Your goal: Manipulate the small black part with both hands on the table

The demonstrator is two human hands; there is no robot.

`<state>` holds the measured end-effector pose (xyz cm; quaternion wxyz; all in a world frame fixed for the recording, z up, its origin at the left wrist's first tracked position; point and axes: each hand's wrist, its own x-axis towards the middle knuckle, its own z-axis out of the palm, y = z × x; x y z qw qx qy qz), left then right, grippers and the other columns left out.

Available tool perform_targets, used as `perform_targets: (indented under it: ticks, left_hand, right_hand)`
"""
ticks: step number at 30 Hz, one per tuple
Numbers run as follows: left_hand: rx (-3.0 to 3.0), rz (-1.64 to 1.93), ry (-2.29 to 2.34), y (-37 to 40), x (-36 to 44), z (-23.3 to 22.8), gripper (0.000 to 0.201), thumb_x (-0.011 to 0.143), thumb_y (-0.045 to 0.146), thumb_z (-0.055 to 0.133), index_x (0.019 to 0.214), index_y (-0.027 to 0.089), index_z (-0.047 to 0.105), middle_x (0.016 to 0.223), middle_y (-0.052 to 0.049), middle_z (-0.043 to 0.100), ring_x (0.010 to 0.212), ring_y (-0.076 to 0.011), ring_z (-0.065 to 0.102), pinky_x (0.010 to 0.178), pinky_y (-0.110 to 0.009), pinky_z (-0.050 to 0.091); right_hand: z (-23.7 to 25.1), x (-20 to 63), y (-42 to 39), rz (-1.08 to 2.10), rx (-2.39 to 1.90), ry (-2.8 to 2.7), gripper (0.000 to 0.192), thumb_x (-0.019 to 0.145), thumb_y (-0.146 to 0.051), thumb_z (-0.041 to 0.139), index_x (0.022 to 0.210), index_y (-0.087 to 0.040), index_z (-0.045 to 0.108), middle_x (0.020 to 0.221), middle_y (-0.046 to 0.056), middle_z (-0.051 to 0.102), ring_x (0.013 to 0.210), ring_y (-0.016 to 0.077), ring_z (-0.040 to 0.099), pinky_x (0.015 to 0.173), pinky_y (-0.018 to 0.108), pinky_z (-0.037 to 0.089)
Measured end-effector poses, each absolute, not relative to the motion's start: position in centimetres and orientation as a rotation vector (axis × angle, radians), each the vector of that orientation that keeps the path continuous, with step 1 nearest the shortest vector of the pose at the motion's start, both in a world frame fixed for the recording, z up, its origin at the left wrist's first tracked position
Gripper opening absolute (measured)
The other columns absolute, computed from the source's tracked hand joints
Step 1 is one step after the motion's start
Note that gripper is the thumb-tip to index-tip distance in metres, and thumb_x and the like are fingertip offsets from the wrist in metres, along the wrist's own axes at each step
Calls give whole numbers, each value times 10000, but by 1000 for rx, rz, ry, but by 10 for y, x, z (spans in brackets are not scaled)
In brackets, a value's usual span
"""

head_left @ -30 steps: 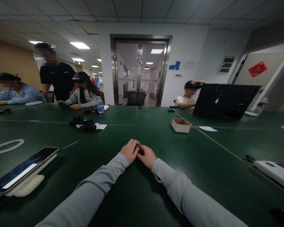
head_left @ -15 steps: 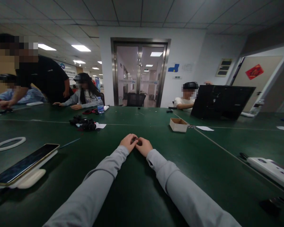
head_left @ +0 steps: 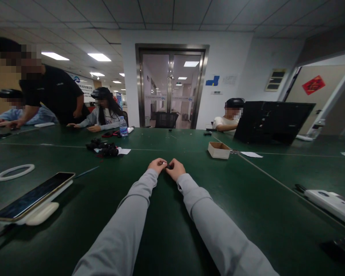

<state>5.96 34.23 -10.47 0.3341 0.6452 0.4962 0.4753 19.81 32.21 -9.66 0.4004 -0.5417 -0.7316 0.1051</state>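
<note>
Both my hands meet over the middle of the green table (head_left: 161, 226), in grey sleeves. My left hand (head_left: 156, 165) is closed, with thumb and fingers pinched together at its right side. Against it, my right hand (head_left: 176, 169) curls inward, its fingers also closed. Between the fingertips sits a small dark object (head_left: 169, 166), mostly covered by the fingers and too small to name. A tiny bright spot shows at the left fingertips.
An open cardboard box (head_left: 219, 150) stands ahead to the right. Black gear (head_left: 105, 148) and a water bottle (head_left: 123, 127) are ahead left. A phone (head_left: 34, 197) lies near left, a white power strip (head_left: 330, 203) at right. Several people sit or stand across the table.
The view has shifted slightly. My fingertips have moved a little around the small dark object, and my right hand is slightly higher. Both hands stay together.
</note>
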Motion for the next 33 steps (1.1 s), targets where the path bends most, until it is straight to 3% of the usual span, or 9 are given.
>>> perform_targets:
  ticks: [8,13,19,25,33]
  left_hand:
    - [1819,1142,1396,339,57,-107,256,694,389,561,761,151,624,618,-18,625,585,-126,566,624,-250,458]
    - [1988,996,1599,328,55,-97,366,757,495,428,699,187,616,609,-12,628,592,-137,560,592,-240,411]
    - [1874,882,1774,323,52,-87,473,818,489,278,727,193,635,629,-34,637,596,-153,572,565,-245,370]
    - [1987,913,1714,325,51,-90,440,814,497,285,688,209,592,610,-14,603,594,-143,537,568,-237,360]
    - [1963,1086,1639,327,51,-98,270,751,451,460,764,213,588,680,10,607,638,-117,526,600,-212,385]
  right_hand:
    - [-100,205,325,464,-1242,-1744,214,562,-255,635,651,-183,455,586,-54,483,565,101,462,523,207,356]
    - [-105,203,329,749,-1233,-1655,303,514,-217,690,708,-180,460,607,-54,513,518,93,487,468,204,388]
    - [-106,204,331,827,-1181,-1635,300,544,-184,674,736,-182,444,649,-57,525,456,74,500,429,199,416]
    - [-101,207,329,895,-1146,-1653,231,592,-83,596,792,-162,512,634,-47,556,458,69,531,469,193,436]
    - [-92,214,329,1187,-988,-1553,242,630,-51,586,862,-123,591,559,-35,557,473,77,569,466,173,448]
